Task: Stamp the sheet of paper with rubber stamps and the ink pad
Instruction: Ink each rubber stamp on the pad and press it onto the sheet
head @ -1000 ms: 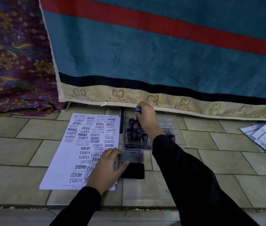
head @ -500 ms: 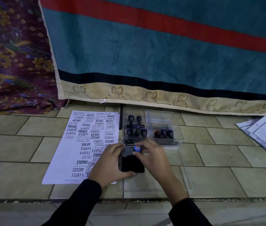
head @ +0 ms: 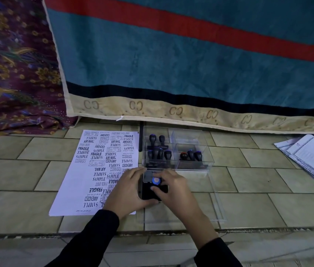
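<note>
Blue-capped stamp [head: 156, 181] at the ink pad [head: 146, 195]!
Sheet of paper [head: 86, 180], crowded with black prints, lies left on the tiled floor [head: 17, 174]; left hand [head: 127, 191] grips the ink pad beside it, right hand [head: 174, 190] pinches the stamp over it; teal blanket [head: 171, 64] behind.

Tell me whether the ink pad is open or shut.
Open: the ink pad has its silver lid folded back, and the right hand holds a stamp on the exposed black surface.
</note>
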Available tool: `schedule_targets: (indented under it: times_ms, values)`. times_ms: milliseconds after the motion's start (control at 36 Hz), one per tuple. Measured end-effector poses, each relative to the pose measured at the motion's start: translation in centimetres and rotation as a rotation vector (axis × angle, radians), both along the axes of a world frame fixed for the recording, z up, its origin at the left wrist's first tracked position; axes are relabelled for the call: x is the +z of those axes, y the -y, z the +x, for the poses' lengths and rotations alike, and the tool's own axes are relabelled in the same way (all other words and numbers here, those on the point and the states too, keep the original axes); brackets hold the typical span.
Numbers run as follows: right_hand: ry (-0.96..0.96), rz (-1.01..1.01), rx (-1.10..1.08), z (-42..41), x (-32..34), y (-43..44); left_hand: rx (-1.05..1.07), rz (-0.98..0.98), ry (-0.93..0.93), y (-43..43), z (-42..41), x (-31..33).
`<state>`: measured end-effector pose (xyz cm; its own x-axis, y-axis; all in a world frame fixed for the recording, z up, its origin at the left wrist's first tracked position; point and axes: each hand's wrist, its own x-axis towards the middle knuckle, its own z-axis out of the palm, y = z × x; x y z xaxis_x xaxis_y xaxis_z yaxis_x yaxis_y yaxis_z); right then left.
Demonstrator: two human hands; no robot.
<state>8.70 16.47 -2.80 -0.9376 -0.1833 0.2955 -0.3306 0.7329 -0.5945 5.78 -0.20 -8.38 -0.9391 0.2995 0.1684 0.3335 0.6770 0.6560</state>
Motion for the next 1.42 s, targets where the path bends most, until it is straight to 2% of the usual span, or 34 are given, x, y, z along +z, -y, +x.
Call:
schedule_targets:
  times_ms: [361, 444, 583, 778, 861, 917, 972, 1028, 1083, 1139, 1278, 1333, 1417]
  values:
    - [-0.007, 0.028, -0.023, -0.2, 0.1, 0.6, -0.014, 0.001, -0.039, 0.0, -0.2, -0.3]
    - [0.012, 0.012, -0.052, -0.6, 0.4, 0.7, -0.031, 0.037, 0.041, 0.2, -0.3, -0.2]
    - [0.042, 0.002, -0.067, -0.2, 0.4, 0.9, 0.006, 0.257, 0.179, 0.6, -0.7, -0.2]
    - [0.038, 0.000, -0.077, 0.3, 0.2, 0.9, 0.088, 0.720, 0.344, 1.6, -1.1, 0.8]
    - [0.039, 0.017, -0.081, 0.4, 0.1, 0.9, 0.174, 0.992, 0.385, 2.7, -2.2, 1.3]
    - [0.051, 0.026, -0.084, 0.3, 0.2, 0.8, 0.254, 1.128, 0.363, 4.0, -2.5, 1.9]
    - [0.068, 0.041, -0.079, 0.2, 0.3, 0.8, 0.333, 1.177, 0.282, 5.9, -2.4, 2.4]
    - [0.089, 0.075, -0.068, 0.1, 0.5, 0.8, 0.397, 1.085, 0.155, 8.1, -2.1, 2.8]
    - [0.099, 0.108, -0.050, -0.1, 0.9, 0.9, 0.467, 0.887, 0.029, 10.6, -2.0, 2.9]
    - [0.074, 0.115, -0.029, -0.6, 1.5, 1.4, 0.529, 0.629, -0.031, 13.4, -2.1, 2.3]
    - [0.003, 0.031, 0.039, -2.8, 3.3, 5.3, 0.499, -0.036, -0.062, 18.0, -2.7, -0.3]
    - [-0.004, -0.013, 0.088, -3.9, 3.7, 7.5, 0.500, -0.170, -0.057, 18.2, -2.7, -1.0]
    - [0.025, -0.052, 0.122, -5.9, 3.5, 11.1, 0.526, -0.238, -0.082, 17.8, -2.3, -1.5]
